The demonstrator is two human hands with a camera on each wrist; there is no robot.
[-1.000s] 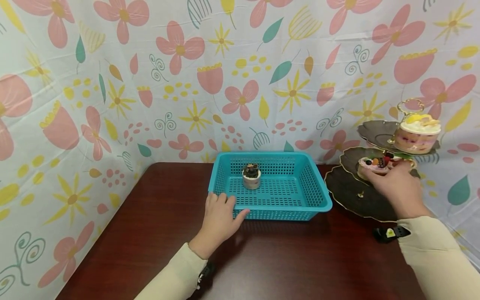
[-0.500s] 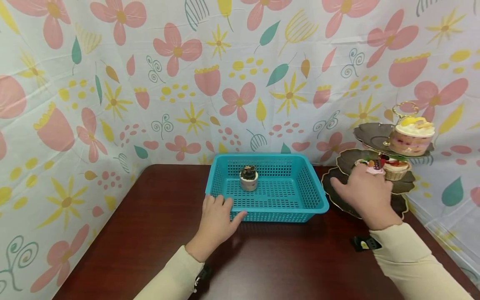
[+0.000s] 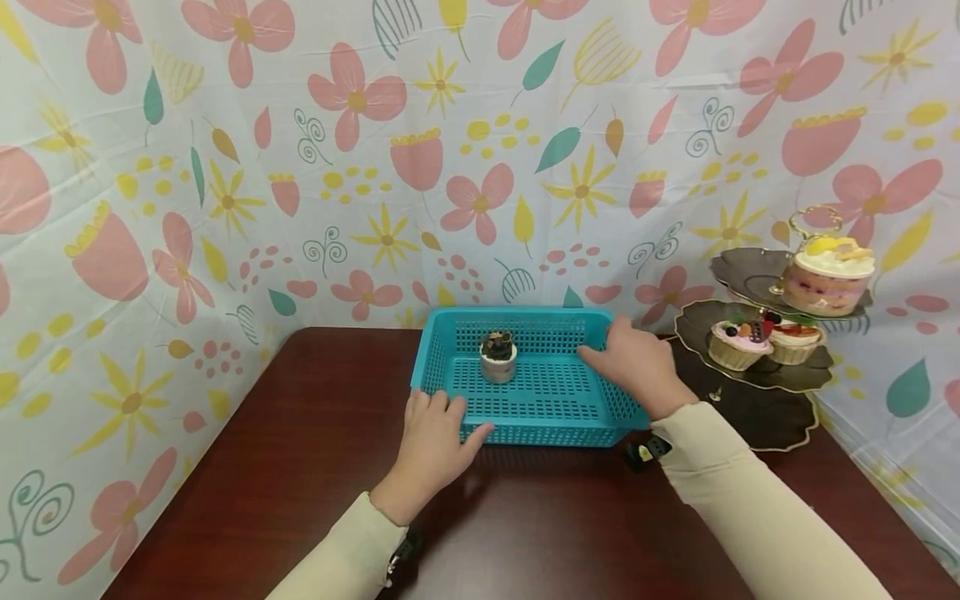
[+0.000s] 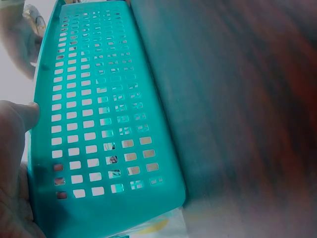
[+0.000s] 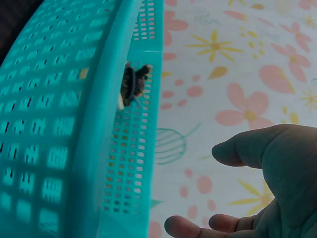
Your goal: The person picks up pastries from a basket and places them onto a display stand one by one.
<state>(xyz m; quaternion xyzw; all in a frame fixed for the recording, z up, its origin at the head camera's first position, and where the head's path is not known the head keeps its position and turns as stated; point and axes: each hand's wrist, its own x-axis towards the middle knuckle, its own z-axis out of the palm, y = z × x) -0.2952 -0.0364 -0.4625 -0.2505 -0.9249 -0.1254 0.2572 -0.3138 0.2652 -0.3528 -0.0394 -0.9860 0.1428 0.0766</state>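
Observation:
A turquoise plastic basket (image 3: 547,431) with perforated walls stands on the dark table. Inside it, left of centre, sits a small cup dessert (image 3: 498,365) with dark chocolate topping. My left hand (image 3: 435,433) holds the basket's front rim near the left corner; in the left wrist view its thumb (image 4: 30,115) lies at the rim and finger skin shows through the wall's holes. Over the basket's right end hovers my right hand (image 3: 641,367), thumb and fingers spread. The right wrist view shows nothing between those fingers, and the dessert's topping (image 5: 133,85) appears beyond the basket rim.
At right stands a dark, gold-edged tiered stand (image 3: 757,417). A pink-topped cupcake (image 3: 738,343) and a fruit tart (image 3: 795,342) sit on its middle tier, a larger cream-topped cake cup (image 3: 829,275) on top. A flowered cloth (image 3: 480,167) hangs behind the table.
My right hand has left the cupcakes on the stand and moved left to the basket's right end, carrying nothing. Both middle-tier cakes now show in full. The left hand stays on the rim.

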